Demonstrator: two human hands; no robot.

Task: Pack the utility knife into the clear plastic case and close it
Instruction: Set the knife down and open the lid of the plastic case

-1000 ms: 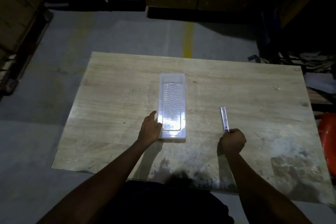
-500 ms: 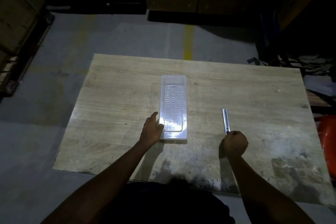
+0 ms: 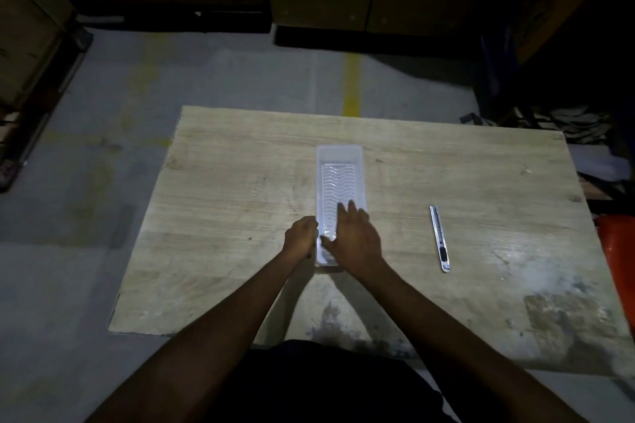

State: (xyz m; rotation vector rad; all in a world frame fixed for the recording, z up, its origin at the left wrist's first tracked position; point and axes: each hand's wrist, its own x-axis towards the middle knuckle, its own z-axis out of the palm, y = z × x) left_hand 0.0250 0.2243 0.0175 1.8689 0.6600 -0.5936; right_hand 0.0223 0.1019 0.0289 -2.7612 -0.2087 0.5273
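A long clear plastic case [image 3: 339, 178] with a wavy ribbed top lies lengthwise in the middle of the wooden table [image 3: 240, 189]. My left hand [image 3: 300, 237] grips its near left edge. Over the case's near end rests my right hand [image 3: 355, 239], flat, fingers spread on the top. The slim silver utility knife [image 3: 439, 239] lies alone on the table to the right of the case, pointing away from me, with no hand touching it.
An orange object [image 3: 618, 251] sits just past the table's right edge. Dark crates and clutter stand beyond the table at the back and right. Grey concrete floor with a yellow line [image 3: 352, 86] lies ahead.
My right hand let go of the knife's near end and moved left onto the case. My left hand closed on the case's left edge. The knife stays on the table.
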